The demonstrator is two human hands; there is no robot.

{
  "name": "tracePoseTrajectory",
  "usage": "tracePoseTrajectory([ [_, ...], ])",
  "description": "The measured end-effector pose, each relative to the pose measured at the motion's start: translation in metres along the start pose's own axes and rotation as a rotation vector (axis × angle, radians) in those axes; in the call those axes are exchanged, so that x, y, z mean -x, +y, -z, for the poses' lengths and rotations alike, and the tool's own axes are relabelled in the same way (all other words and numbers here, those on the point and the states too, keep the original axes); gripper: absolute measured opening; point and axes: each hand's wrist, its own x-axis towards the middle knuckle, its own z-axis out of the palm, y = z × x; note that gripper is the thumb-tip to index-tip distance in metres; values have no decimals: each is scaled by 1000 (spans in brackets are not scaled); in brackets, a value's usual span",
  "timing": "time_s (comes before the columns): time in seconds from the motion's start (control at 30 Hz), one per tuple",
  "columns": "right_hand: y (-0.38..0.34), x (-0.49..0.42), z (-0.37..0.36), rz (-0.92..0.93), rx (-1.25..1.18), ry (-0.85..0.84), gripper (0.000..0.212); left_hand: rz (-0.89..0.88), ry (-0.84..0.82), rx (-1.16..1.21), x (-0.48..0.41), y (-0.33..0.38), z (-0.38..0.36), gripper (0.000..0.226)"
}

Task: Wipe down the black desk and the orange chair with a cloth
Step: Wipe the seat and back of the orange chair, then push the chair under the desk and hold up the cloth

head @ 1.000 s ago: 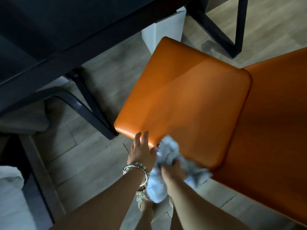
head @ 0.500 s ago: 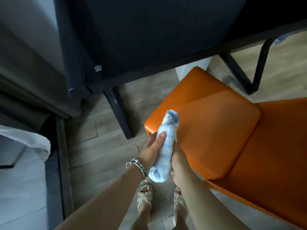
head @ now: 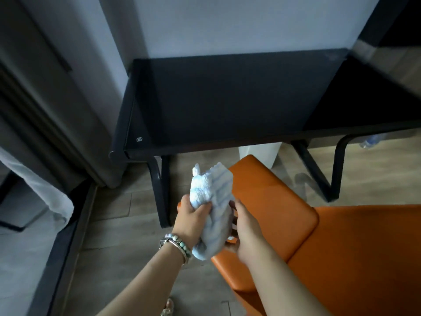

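1. You are holding the cloth point(head: 211, 208) in the air between both hands, above the front corner of the chair point(head: 284, 213) and just short of the desk point(head: 227, 99); it is touching neither surface.
2. Your left hand point(head: 193, 218) is gripping the bunched upper part, fingers point(head: 202, 208) curled round it. Your right hand point(head: 247, 231) is clasping the opposite side, its fingertips tucked against the folds.
3. Judging by this, you are regathering the cloth rather than wiping. Neither the desk nor the chair is showing streaks or wet marks, so I cannot tell what is done; treat both as possibly left.
4. You are facing the desk top, so that looks like the likelier next surface.
5. A white bin point(head: 259, 153) is standing under the desk behind the chair, and a grey curtain point(head: 45, 110) is hanging to the left.
6. The chair is sitting between you and the desk's right half, so reaching there means leaning over it. Bracelets point(head: 177, 245) on your left wrist could scrape the glossy top.
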Motion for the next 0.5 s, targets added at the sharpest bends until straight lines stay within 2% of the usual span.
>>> tracePoseTrajectory([
  [0.13, -17, 30, 34, 45, 147, -51, 21, -55, 86, 57, 40, 7, -30, 30],
  [0.27, -23, 58, 58, 83, 277, -81, 19, -129, 207, -18, 66, 13, -42, 17],
  [0.4, -25, 77, 84, 143, 325, -73, 19, -169, 237, -83, 91, 17, -53, 17],
  [0.5, -19, 86, 101, 160, 344, -10, 14, -160, 211, -116, 112, 14, -59, 29],
])
